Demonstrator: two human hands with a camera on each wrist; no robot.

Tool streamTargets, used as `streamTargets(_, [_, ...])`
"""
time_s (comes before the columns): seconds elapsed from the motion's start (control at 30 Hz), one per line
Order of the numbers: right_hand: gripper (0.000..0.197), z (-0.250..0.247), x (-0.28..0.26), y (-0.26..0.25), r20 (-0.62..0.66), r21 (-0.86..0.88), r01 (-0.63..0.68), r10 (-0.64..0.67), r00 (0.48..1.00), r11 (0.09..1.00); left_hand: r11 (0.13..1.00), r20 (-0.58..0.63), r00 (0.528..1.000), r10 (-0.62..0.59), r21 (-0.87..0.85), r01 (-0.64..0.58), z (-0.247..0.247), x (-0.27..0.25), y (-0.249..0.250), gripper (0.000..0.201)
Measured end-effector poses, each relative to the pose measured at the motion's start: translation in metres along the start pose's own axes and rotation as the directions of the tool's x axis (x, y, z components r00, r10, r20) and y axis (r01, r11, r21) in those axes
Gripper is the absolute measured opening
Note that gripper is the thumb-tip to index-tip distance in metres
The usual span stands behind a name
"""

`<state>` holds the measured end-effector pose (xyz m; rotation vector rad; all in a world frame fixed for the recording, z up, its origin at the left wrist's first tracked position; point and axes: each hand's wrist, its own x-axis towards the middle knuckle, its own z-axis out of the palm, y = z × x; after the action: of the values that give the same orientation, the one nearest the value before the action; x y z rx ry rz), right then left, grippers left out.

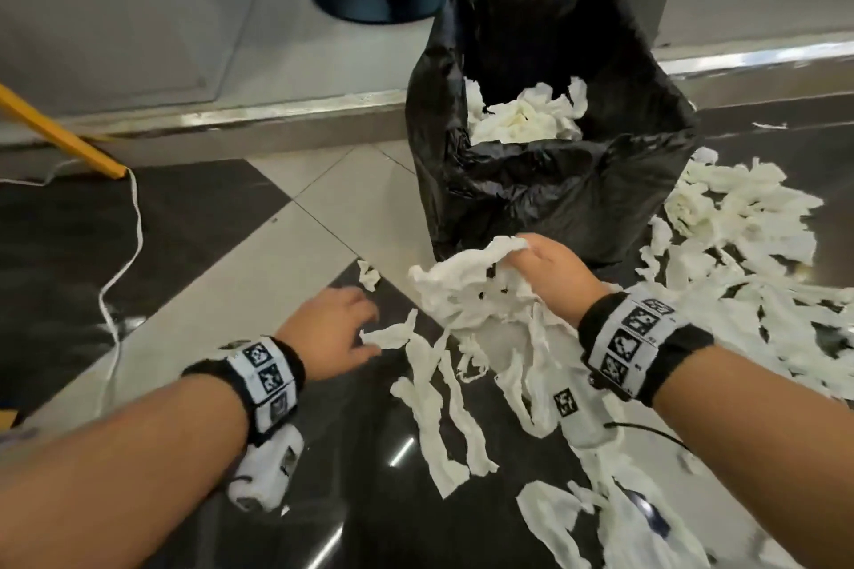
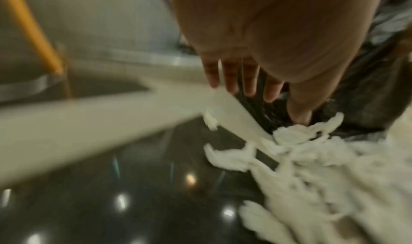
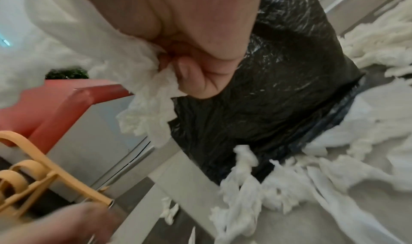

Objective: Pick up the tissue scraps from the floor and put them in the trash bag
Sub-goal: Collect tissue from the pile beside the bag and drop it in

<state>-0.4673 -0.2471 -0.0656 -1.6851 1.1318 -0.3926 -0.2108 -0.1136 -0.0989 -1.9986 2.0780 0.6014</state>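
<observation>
Your right hand [image 1: 550, 273] clutches a tissue bunch [image 1: 471, 291] just before the trash bag [image 1: 554, 194]; the mouth lies ahead and above; your left hand [image 1: 330, 328] hangs released.

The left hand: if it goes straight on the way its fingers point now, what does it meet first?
Probably the small tissue scrap lying just beyond the left hand, before the trash bag; depth is unclear.

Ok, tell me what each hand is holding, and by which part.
Right hand grips a bunch of tissue scraps by its top edge, strips dangling below. Left hand holds nothing.
</observation>
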Motion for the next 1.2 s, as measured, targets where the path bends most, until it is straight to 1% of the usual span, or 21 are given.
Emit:
streamTargets(0.07, [0.025, -0.005, -0.012, 0.004, 0.015, -0.106, 0.001, 0.001, 1.0, 0.994, 0.998, 0.044, 0.999, 0.0, -0.069, 0.003, 0.034, 0.026, 0.022, 0.071])
streamTargets(0.13, [0.026, -0.013, -0.024, 0.013, 0.031, -0.234, -0.012, 0.02, 0.999, 0.972, 0.999, 0.174, 0.985, 0.014, -0.047, -0.006, 0.063, 0.046, 0.036, 0.082])
streamTargets(0.2, [0.017, -0.022, -0.041, 0.022, 0.031, -0.343, -0.053, 0.067, 0.997, 0.938, 0.998, 0.309, 0.949, 0.059, 0.01, -0.065, 0.09, 0.058, 0.049, 0.078])
streamTargets(0.23, [0.014, -0.025, -0.051, 0.026, 0.027, -0.359, -0.077, 0.093, 0.995, 0.93, 0.998, 0.338, 0.939, 0.066, -0.006, -0.068, 0.1, 0.059, 0.055, 0.069])
streamTargets(0.3, [0.005, -0.031, -0.065, 0.031, 0.028, -0.322, -0.107, 0.122, 0.992, 0.941, 0.995, 0.284, 0.954, 0.092, 0.005, -0.097, 0.109, 0.065, 0.062, 0.041])
streamTargets(0.37, [0.014, -0.03, -0.074, 0.038, 0.028, -0.324, -0.114, 0.13, 0.991, 0.939, 0.986, 0.226, 0.96, 0.165, -0.009, -0.167, 0.105, 0.068, 0.068, 0.023])
streamTargets(0.47, [0.032, -0.023, -0.073, 0.051, -0.006, -0.352, -0.094, 0.098, 0.995, 0.931, 0.95, 0.113, 0.965, 0.236, -0.238, -0.205, 0.091, 0.067, 0.063, 0.024])
streamTargets(0.53, [0.027, -0.018, -0.069, 0.055, -0.005, -0.35, -0.088, 0.092, 0.996, 0.933, 0.946, 0.056, 0.979, 0.198, -0.273, -0.176, 0.083, 0.066, 0.054, 0.024])
streamTargets(0.6, [0.023, -0.015, -0.064, 0.056, -0.005, -0.332, -0.114, 0.118, 0.993, 0.937, 0.948, 0.018, 0.994, 0.108, -0.304, -0.097, 0.074, 0.064, 0.042, 0.03])
streamTargets(0.67, [0.034, -0.011, -0.058, 0.055, -0.016, -0.316, -0.148, 0.151, 0.988, 0.937, 0.956, 0.016, 1.0, 0.018, -0.294, -0.012, 0.065, 0.058, 0.031, 0.03])
streamTargets(0.7, [0.037, -0.008, -0.056, 0.055, -0.013, -0.317, -0.158, 0.163, 0.987, 0.935, 0.969, 0.014, 1.0, 0.015, -0.249, -0.011, 0.064, 0.054, 0.026, 0.028])
streamTargets(0.73, [0.032, -0.006, -0.054, 0.054, -0.006, -0.324, -0.157, 0.164, 0.986, 0.933, 0.98, 0.012, 0.998, 0.059, -0.193, -0.056, 0.066, 0.048, 0.024, 0.025])
streamTargets(0.77, [0.024, -0.004, -0.053, 0.054, 0.005, -0.325, -0.162, 0.174, 0.985, 0.932, 0.983, 0.049, 0.989, 0.136, -0.134, -0.128, 0.071, 0.04, 0.025, 0.031])
streamTargets(0.83, [0.014, 0.001, -0.054, 0.051, 0.05, -0.23, -0.229, 0.246, 0.968, 0.946, 0.967, 0.21, 0.944, 0.255, -0.068, -0.246, 0.09, 0.025, 0.036, 0.062])
streamTargets(0.87, [0.018, 0.003, -0.055, 0.049, 0.089, -0.148, -0.263, 0.278, 0.956, 0.953, 0.964, 0.301, 0.916, 0.264, -0.047, -0.262, 0.102, 0.02, 0.041, 0.073])
streamTargets(0.9, [0.03, 0.004, -0.056, 0.048, 0.127, -0.067, -0.287, 0.293, 0.948, 0.956, 0.963, 0.362, 0.896, 0.256, -0.013, -0.27, 0.111, 0.015, 0.048, 0.076])
streamTargets(0.93, [0.039, 0.005, -0.057, 0.048, 0.153, 0.007, -0.296, 0.291, 0.944, 0.955, 0.961, 0.385, 0.89, 0.244, 0.024, -0.274, 0.119, 0.013, 0.052, 0.07])
streamTargets(1.0, [0.051, 0.008, -0.059, 0.05, 0.163, 0.042, -0.305, 0.294, 0.942, 0.951, 0.956, 0.346, 0.907, 0.24, 0.076, -0.282, 0.128, 0.014, 0.053, 0.046])
streamTargets(1.03, [0.054, 0.009, -0.061, 0.052, 0.143, -0.009, -0.308, 0.306, 0.941, 0.951, 0.958, 0.304, 0.92, 0.245, 0.069, -0.278, 0.128, 0.018, 0.05, 0.036])
streamTargets(1.13, [0.041, 0.009, -0.067, 0.059, -0.007, -0.265, -0.331, 0.341, 0.94, 0.906, 0.975, 0.153, 0.963, 0.222, -0.04, -0.219, 0.114, 0.036, 0.035, 0.022])
streamTargets(1.2, [0.027, 0.005, -0.072, 0.065, -0.036, -0.353, -0.338, 0.349, 0.937, 0.872, 0.979, -0.052, 0.991, 0.124, -0.159, -0.131, 0.098, 0.051, 0.018, 0.021])
